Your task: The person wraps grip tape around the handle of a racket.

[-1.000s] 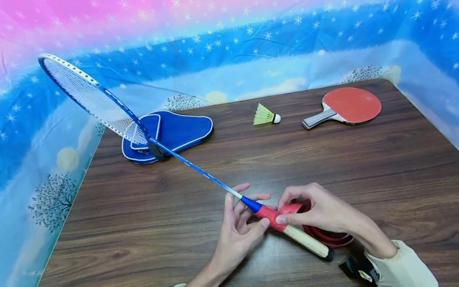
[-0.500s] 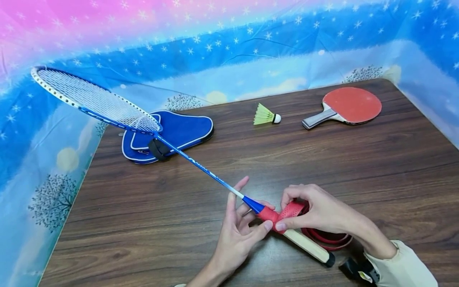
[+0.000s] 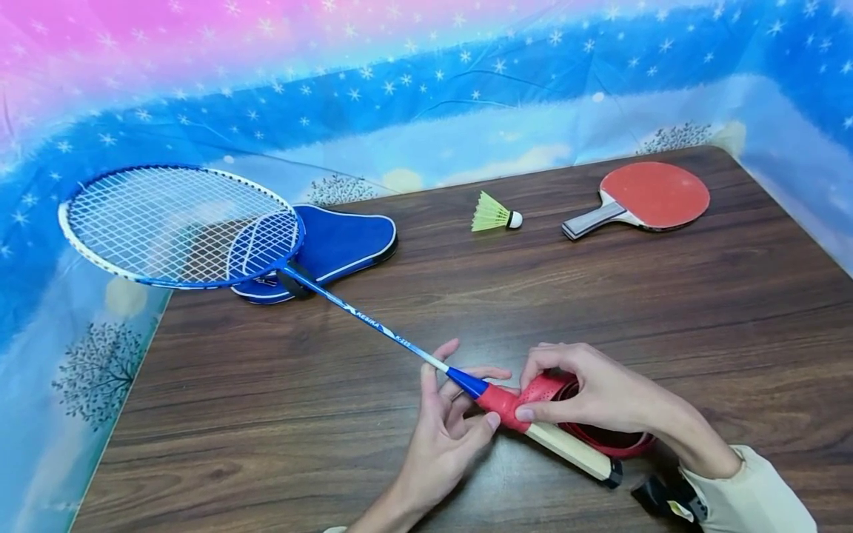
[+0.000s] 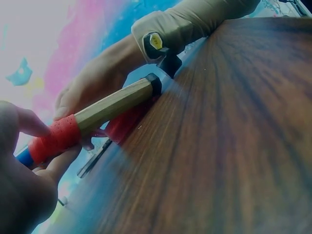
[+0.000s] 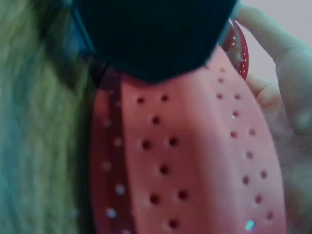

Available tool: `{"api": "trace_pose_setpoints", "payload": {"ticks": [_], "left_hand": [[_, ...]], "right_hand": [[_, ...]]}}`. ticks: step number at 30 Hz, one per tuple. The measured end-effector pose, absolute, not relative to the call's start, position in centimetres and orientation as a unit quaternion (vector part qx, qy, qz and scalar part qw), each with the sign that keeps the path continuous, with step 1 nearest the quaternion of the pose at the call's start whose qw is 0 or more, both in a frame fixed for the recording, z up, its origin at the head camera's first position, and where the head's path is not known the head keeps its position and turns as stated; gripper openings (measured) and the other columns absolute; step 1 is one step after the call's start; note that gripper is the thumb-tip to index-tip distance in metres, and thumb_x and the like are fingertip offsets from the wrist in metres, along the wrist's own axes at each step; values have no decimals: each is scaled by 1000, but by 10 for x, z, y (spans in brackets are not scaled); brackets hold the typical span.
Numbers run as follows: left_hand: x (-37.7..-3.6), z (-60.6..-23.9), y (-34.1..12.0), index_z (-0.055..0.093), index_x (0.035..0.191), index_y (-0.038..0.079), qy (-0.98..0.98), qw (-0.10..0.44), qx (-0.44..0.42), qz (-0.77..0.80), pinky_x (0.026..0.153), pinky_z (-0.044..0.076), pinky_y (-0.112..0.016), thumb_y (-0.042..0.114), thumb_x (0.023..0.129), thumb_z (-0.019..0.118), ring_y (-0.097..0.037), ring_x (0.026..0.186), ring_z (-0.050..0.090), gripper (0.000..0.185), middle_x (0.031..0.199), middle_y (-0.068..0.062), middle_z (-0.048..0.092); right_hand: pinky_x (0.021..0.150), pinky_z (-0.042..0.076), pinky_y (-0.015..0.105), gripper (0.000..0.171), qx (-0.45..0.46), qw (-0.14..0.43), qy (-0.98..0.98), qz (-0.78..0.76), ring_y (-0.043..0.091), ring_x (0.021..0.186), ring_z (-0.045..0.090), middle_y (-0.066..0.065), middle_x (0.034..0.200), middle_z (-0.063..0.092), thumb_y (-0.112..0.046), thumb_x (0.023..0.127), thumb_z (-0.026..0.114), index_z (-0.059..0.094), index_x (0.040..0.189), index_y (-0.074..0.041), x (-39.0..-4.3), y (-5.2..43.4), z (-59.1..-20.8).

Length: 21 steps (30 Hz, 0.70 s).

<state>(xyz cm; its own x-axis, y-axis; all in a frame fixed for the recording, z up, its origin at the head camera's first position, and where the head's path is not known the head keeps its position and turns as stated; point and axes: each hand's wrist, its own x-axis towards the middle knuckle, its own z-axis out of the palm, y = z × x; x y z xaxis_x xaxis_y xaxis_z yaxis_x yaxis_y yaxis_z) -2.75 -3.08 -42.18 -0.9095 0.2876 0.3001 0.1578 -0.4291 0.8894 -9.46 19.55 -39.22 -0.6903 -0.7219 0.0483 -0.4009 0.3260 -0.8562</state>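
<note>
Grip tape, red and perforated, is being pinched between the thumb and curled fingers of the right hand, right at the racket handle. Its loose length is lying looped on the table under that hand. The badminton racket is being held just above the wrapped red section by the left hand, with the thumb pressed against the tape's edge and the other fingers half spread beneath the shaft. The bare wooden part of the handle is being left exposed below both hands. The racket head is being kept over the blue cover, far to the left of the hands.
</note>
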Motion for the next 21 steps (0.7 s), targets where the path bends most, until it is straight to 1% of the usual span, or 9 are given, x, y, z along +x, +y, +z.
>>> {"api": "trace_pose_setpoints", "payload": {"ticks": [2, 5, 9, 11, 15, 18, 21], "left_hand": [[-27, -421, -30, 11, 146, 10, 536, 34, 212, 817, 87, 54, -32, -17, 91, 53, -47, 114, 54, 74, 134, -30, 48], [-27, -420, -29, 14, 143, 8, 541, 31, 208, 815, 84, 55, -33, -15, 90, 57, -46, 111, 56, 72, 134, -28, 49], [-28, -418, -29, 16, 142, 9, 544, 42, 191, 816, 85, 55, -35, -13, 91, 59, -47, 112, 55, 71, 131, -28, 52], [-28, -417, -29, 16, 143, 9, 545, 46, 183, 817, 86, 55, -37, -12, 91, 60, -47, 112, 55, 71, 129, -28, 53], [-29, -417, -29, 16, 145, 6, 549, 45, 159, 820, 86, 55, -39, -13, 89, 62, -42, 111, 56, 75, 128, -32, 48], [-28, -416, -28, 19, 148, 10, 541, 45, 140, 828, 86, 55, -39, -14, 87, 64, -39, 111, 56, 79, 126, -38, 42], [-27, -415, -28, 20, 153, 18, 536, 47, 129, 833, 86, 55, -39, -13, 87, 64, -37, 111, 56, 85, 124, -38, 43]], "right_hand": [[64, 44, 30, 13, -350, 175, 796, -462, 13, 82, 53, -10, 88, 60, -37, 88, 75, 63, 93, -33, -94, 194, -392], [63, 44, 31, 15, -353, 173, 796, -461, 13, 80, 52, -10, 88, 60, -36, 87, 75, 62, 93, -33, -93, 193, -392], [63, 44, 31, 15, -363, 166, 794, -458, 12, 80, 52, -11, 87, 60, -36, 88, 75, 61, 94, -33, -93, 192, -392], [64, 45, 31, 14, -373, 169, 784, -466, 12, 81, 53, -10, 89, 60, -32, 89, 75, 63, 95, -33, -94, 194, -392], [65, 47, 30, 11, -384, 184, 768, -479, 14, 83, 55, -8, 93, 62, -26, 92, 72, 65, 100, -30, -97, 197, -391], [64, 47, 29, 10, -373, 194, 771, -478, 14, 82, 55, -8, 91, 63, -27, 92, 72, 66, 100, -29, -98, 198, -392], [65, 46, 29, 10, -354, 216, 774, -478, 14, 81, 55, -8, 88, 64, -29, 92, 72, 66, 100, -28, -97, 198, -391]]}}
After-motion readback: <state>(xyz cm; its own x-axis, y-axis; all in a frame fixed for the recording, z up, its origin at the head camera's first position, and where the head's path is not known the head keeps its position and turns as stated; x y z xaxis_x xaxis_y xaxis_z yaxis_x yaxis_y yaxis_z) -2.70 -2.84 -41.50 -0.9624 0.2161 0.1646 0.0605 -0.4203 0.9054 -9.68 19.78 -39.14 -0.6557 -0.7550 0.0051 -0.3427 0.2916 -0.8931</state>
